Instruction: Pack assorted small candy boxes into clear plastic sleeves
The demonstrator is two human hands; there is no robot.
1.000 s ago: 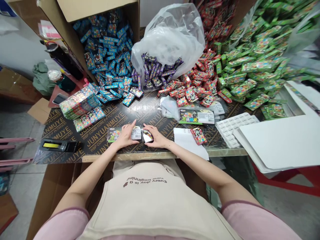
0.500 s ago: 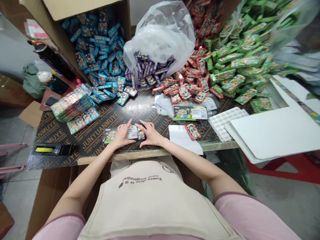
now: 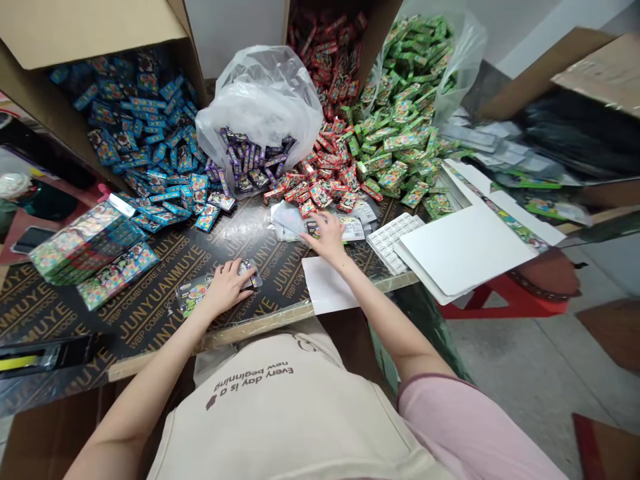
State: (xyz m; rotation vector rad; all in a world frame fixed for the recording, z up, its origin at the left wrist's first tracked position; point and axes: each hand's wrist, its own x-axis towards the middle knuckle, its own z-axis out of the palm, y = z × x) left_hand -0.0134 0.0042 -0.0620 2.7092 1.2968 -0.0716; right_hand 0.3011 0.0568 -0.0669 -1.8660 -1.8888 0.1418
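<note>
My left hand (image 3: 227, 287) lies palm down on a printed clear plastic pouch (image 3: 189, 293) near the table's front edge. Its fingers are stretched over the pouch's right end, where a dark purple packet partly shows beneath. My right hand (image 3: 327, 237) is over a small stack of printed pouches (image 3: 353, 228), thumb and fingers apart. Whether its fingertips touch the top pouch I cannot tell. Just beyond it lie loose red candy-like boxes (image 3: 320, 195). A white sheet of paper (image 3: 327, 287) sits below my right wrist and overhangs the edge.
Heaps of blue boxes (image 3: 165, 150), purple boxes (image 3: 255, 160) and green boxes (image 3: 400, 140) line the back. Stacked, wrapped boxes (image 3: 90, 240) and a tape dispenser (image 3: 45, 355) are at left. White blister-like sheets (image 3: 395, 241) and white cards (image 3: 450, 250) lie at right.
The view has swung to the right. My right hand has left the pouch in front of me and reached forward-right to the pouch stack. The red box on the paper no longer shows.
</note>
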